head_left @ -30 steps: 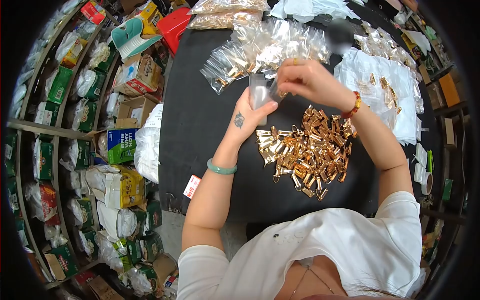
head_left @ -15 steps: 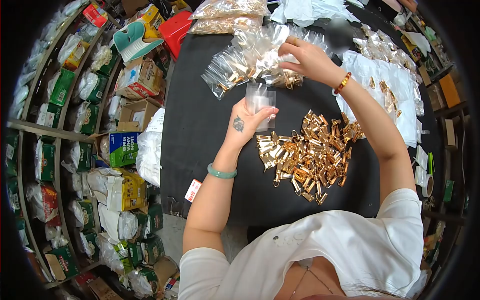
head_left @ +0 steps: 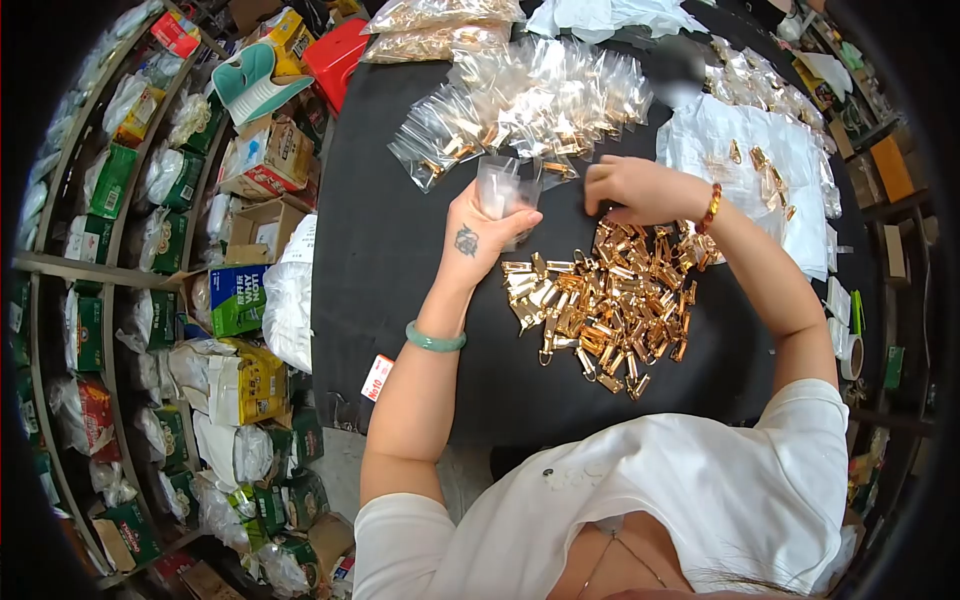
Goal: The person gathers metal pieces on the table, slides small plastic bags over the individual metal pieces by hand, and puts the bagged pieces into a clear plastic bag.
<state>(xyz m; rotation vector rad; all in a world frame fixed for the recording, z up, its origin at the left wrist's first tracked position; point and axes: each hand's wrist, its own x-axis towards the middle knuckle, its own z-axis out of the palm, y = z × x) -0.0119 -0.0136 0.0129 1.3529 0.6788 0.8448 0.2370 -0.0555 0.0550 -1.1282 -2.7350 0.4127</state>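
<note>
My left hand [head_left: 478,222] is closed around a small stack of clear plastic bags [head_left: 497,186], thumb pressed across the front. My right hand [head_left: 648,190] hovers at the far edge of a heap of shiny gold-coloured metal clips [head_left: 610,310]. Its fingers are bent and slightly apart, and I see nothing held between them. Just beyond both hands lie filled clear bags [head_left: 530,100] with gold pieces inside, spread in an overlapping row.
Larger bags of gold parts [head_left: 440,42] lie at the table's far side. White plastic sheets [head_left: 740,150] with a few gold pieces are at right. Shelves of boxes [head_left: 120,175] stand at left, beside a red plastic stool [head_left: 335,62]. A tape roll [head_left: 852,357] sits at the right edge.
My right hand has moved away from the filled bags, back towards me to the clip heap. My left hand still grips the clear bags; the view has shifted slightly.
</note>
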